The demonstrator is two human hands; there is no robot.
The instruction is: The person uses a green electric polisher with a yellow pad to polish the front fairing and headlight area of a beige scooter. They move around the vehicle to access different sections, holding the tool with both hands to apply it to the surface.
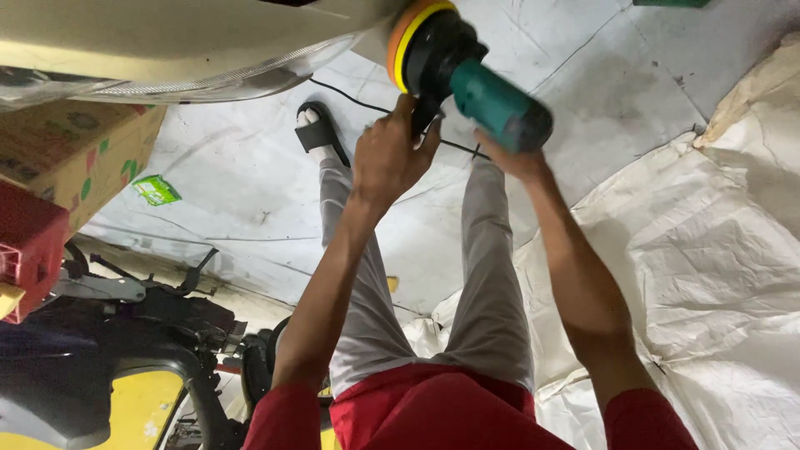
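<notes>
Teal and black is the body of the polisher (467, 79) that we hold up with both hands against a pale car panel (167, 37). Its pad (406, 37), orange with a yellow layer behind it, is pressed flat to the lower edge of this panel, near a clear headlight cover (208, 83). Our left hand (392, 154) is closed around the black side grip under the head of the machine, with the fingers wrapped on it. Our right hand (508, 158) supports the teal rear part from below; how far its fingers close around it we cannot tell, because the body hides them. A thin black cord (350, 96) runs from the machine across the floor sheet (250, 192), which is a white creased tarpaulin. Below the hands we see our grey trousers (492, 275) and one foot in a black sandal (318, 129) on the sheet. At the left stand a cardboard box (75, 154) and a red crate (29, 250), and below them some dark vehicle parts (125, 333).
</notes>
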